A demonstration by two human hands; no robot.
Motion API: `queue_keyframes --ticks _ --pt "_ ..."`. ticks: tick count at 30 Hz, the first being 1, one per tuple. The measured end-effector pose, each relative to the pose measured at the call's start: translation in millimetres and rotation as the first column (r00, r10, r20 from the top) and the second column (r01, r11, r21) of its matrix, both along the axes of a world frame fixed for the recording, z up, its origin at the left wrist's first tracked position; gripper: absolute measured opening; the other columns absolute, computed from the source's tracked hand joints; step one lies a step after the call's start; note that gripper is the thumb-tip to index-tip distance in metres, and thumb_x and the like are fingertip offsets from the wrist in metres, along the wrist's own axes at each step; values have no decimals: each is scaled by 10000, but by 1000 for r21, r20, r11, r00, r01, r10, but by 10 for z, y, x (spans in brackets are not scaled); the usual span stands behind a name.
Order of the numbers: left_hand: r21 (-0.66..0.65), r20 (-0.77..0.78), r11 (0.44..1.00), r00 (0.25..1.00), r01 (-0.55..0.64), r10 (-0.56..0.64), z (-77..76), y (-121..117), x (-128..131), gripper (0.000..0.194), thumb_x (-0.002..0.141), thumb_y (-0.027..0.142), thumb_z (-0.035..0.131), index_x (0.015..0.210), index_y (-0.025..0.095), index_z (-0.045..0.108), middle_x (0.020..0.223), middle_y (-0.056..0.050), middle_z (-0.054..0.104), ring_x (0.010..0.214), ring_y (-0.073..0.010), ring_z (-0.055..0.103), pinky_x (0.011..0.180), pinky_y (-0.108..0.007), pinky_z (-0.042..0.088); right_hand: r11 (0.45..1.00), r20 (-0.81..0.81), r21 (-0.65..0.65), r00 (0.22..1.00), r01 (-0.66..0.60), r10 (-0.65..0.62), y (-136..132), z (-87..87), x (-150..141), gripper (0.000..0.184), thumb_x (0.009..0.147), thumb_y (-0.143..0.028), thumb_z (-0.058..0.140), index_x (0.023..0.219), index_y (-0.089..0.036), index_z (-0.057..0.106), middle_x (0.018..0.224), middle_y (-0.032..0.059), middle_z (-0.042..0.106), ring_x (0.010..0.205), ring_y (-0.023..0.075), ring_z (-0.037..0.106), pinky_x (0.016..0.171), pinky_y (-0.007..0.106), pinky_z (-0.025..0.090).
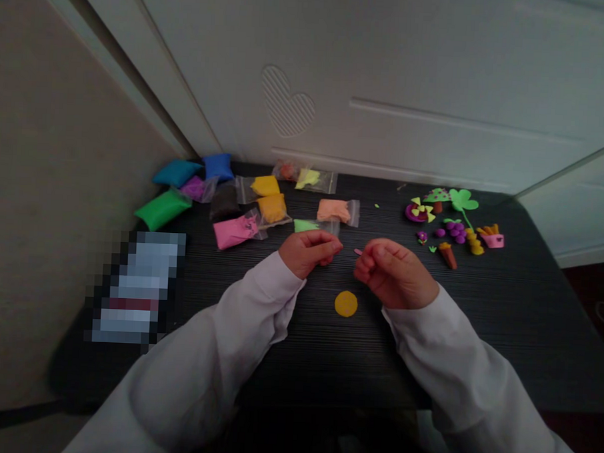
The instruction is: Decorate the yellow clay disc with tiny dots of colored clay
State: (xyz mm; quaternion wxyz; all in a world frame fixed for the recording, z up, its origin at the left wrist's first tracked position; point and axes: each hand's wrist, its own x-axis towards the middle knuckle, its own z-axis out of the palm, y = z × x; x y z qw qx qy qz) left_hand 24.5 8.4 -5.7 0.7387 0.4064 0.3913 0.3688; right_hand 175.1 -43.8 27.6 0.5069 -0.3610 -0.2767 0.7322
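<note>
Over the middle of the dark table, my left hand [311,252] is closed in a pinch, thumb against forefinger; anything between the tips is too small to make out. To its right my right hand [395,274] has its fingers curled in and closed. A small pink piece [357,252] shows at the right hand's fingertips; I cannot tell whether it is held or lies on the table. Between my wrists a flat yellow clay disc [346,304] lies on the table, touched by neither hand. Just behind the left hand is a light green clay bag [307,225], partly covered.
Several clay bags, among them a pink bag [236,231] and a peach bag [333,210], lie at the back left. A pixelated phone-like screen [142,286] is at left. Finished clay figures, including purple grapes [456,232] and a pink fries cup [492,241], stand at right. A white panel [413,71] rises behind.
</note>
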Motion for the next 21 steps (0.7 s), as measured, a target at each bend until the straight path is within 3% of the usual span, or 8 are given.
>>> queue_keyframes --ticks 8,21 --pt "16 4 1000 1000 14 -14 -31 6 -11 250 514 304 685 631 114 573 468 39 479 422 -31 416 444 -189 295 997 20 -66 999 35 -34 -4 10 -10 133 588 -213 686 711 -201 636 628 -26 632 623 51 581 597 170 464" --pt "42 6 999 1000 22 -22 -60 11 -17 259 523 322 675 639 113 577 469 36 492 427 -36 431 453 -191 316 1000 -19 -16 999 -26 26 -18 36 -3 202 600 -130 665 780 -218 635 716 -34 681 679 56 625 657 155 492"
